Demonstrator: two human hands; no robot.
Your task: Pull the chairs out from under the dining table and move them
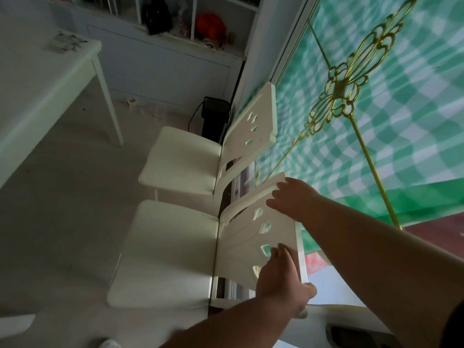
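Observation:
Two white chairs stand side by side with their backs toward a glass door. The near chair point(173, 249) has a carved backrest with leaf-shaped holes. My left hand point(278, 277) grips the near end of that backrest's top rail, thumb behind it. My right hand point(293, 197) lies on the far end of the same rail with its fingers curled over the edge. The far chair point(183, 159) stands just beyond, untouched. The white dining table point(37, 81) is at the left, apart from both chairs.
A glass door with green checked pattern and gold ornament point(364, 109) fills the right. A white cabinet with shelves point(163, 59) lines the back wall. A black box with a cable point(216, 114) sits on the floor behind the far chair. Bare floor lies between table and chairs.

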